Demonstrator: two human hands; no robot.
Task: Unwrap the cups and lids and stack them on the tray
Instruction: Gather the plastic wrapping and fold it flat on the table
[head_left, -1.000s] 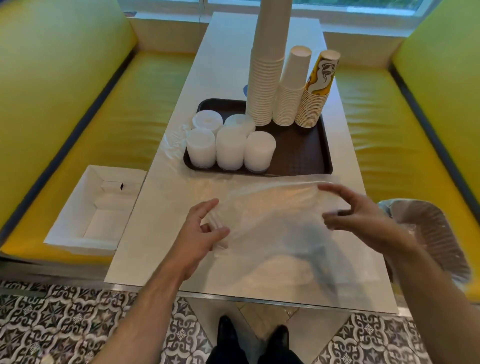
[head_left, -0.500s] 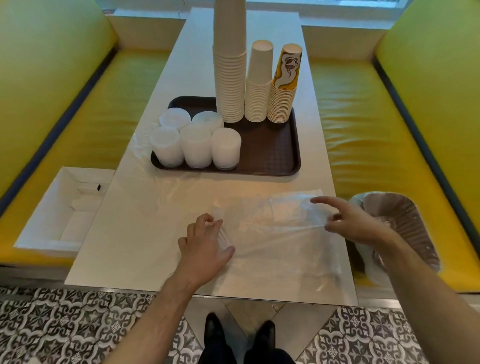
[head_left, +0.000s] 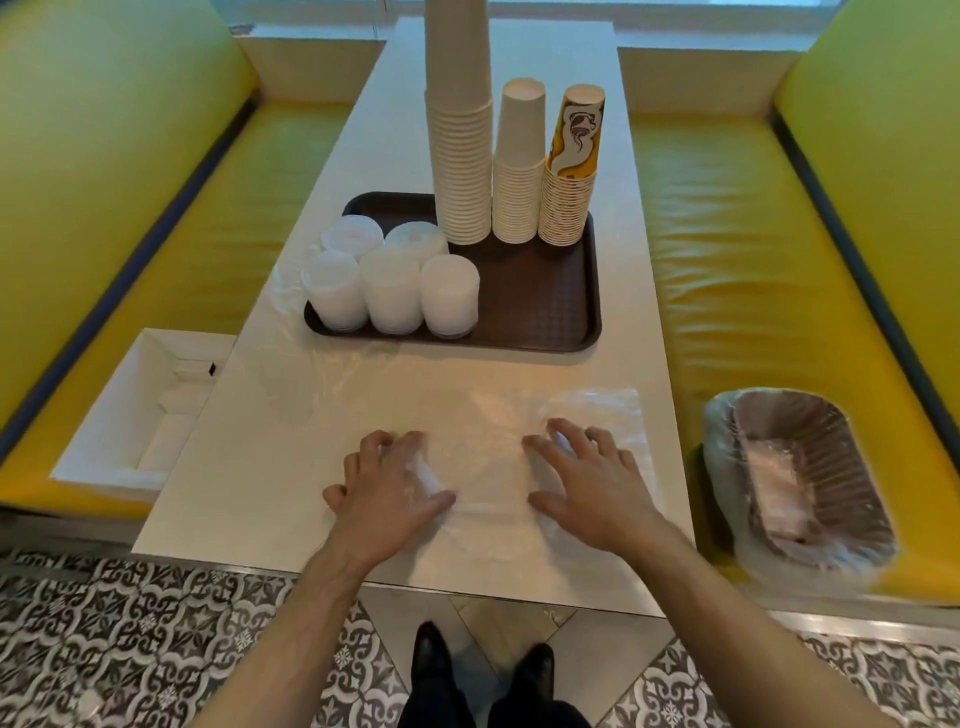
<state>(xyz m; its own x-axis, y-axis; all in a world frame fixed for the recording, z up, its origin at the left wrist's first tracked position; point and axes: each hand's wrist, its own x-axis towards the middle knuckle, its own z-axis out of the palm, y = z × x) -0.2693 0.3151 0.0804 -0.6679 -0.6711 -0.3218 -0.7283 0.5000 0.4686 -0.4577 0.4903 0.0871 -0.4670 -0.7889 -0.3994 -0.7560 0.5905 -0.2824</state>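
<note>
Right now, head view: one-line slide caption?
Both hands, left hand and right hand, flatten clear plastic wrap before the tray.

Single head-worn wide-angle view, looking forward and steeply down along the counter (head_left: 519, 364), hands (head_left: 387, 493) close below the lens, tray (head_left: 545, 301) farther off, own shoes at bottom edge

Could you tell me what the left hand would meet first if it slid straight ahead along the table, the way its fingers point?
Probably the near rim of the tray, about where the stacks of lids stand; the left hand rests on the plastic wrap.
</note>
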